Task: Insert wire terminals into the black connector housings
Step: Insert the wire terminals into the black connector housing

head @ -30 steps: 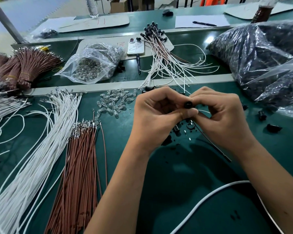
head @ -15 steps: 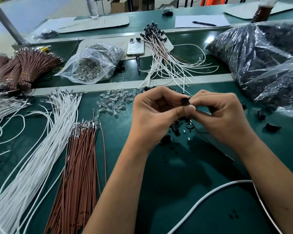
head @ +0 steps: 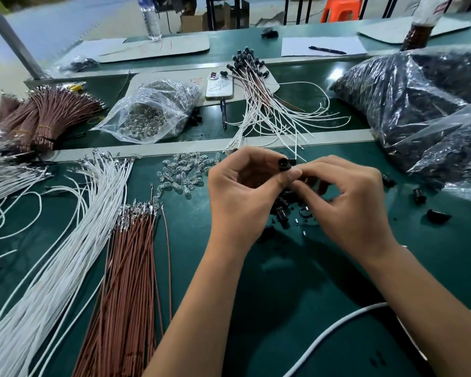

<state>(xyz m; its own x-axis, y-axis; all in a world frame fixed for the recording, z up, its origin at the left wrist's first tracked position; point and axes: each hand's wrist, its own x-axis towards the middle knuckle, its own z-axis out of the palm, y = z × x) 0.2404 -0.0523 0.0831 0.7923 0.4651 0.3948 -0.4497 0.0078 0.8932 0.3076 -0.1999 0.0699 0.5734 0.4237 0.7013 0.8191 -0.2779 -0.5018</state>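
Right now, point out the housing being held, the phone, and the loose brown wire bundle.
black housing (head: 284, 165), head view, its round open face.
phone (head: 219, 87), head view, middle of its back.
loose brown wire bundle (head: 128, 273), head view, mid-length of the strands.

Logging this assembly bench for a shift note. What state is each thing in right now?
Left hand: pinching black connector housing.
Right hand: fingers curled at the housing; grip unclear.
Clear parts bag: open, lying flat.
Phone: face down.
Brown loose wires: unbundled.

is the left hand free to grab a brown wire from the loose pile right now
Probably not yet: the left hand pinches a black connector housing. The brown wires lie unobstructed just beside its forearm.
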